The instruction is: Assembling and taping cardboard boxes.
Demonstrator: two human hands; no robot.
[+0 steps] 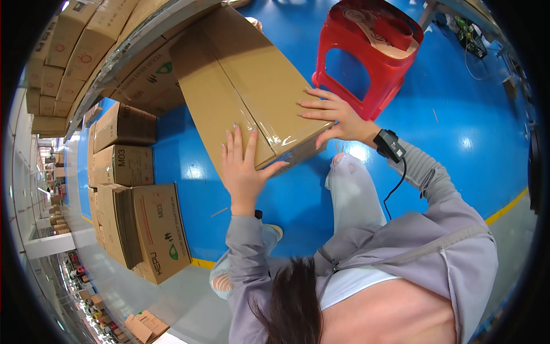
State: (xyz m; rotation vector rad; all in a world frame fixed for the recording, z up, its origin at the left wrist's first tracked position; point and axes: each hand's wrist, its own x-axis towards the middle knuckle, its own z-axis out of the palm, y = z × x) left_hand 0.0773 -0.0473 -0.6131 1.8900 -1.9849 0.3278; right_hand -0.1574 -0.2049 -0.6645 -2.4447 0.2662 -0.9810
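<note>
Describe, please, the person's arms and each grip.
Grey fabric sleeves cover both forearms. The right wrist wears a black boxy device with a thin black cable; the left, a small black item. Left grip and right grip are bare, with long fingernails.

Stretches glossy and blue as floor [447, 114] below the taped carton [252, 86], carrying a red plastic stool [382, 74] just beyond the right hand [342, 118] and brown cartons [157, 229] well left of the left hand [243, 169].
</note>
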